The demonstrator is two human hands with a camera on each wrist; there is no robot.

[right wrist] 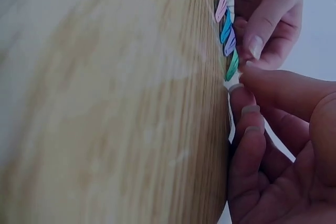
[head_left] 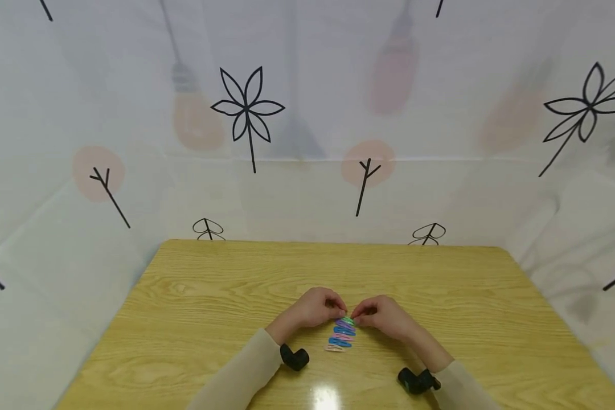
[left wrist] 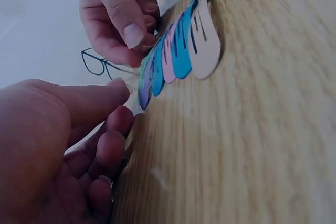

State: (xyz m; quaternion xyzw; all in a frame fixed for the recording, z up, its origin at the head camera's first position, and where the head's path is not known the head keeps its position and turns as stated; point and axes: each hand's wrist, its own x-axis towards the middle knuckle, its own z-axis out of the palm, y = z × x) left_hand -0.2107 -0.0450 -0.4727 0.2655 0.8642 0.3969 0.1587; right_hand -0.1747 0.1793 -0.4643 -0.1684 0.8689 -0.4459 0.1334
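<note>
Snap hair clips lie overlapping in a row on the wooden table (head_left: 210, 296). They run from a beige clip (left wrist: 205, 51) at the near end through blue, pink and purple ones to a green clip (right wrist: 232, 66) at the far end. My left hand (head_left: 315, 307) is beside the far end, thumb and curled forefinger slightly apart, tips close to the purple clip (left wrist: 145, 90). On the other side my right hand (head_left: 386, 316) has its thumb and forefinger tips right at the green clip's end. I cannot tell whether they pinch it.
Each wrist wears a black camera mount (head_left: 294, 357) over a light sleeve (head_left: 246, 370). A white cloth (head_left: 297, 199) printed with flowers and twigs hangs behind the table and along both sides. Light glares off the table's front (head_left: 326, 397).
</note>
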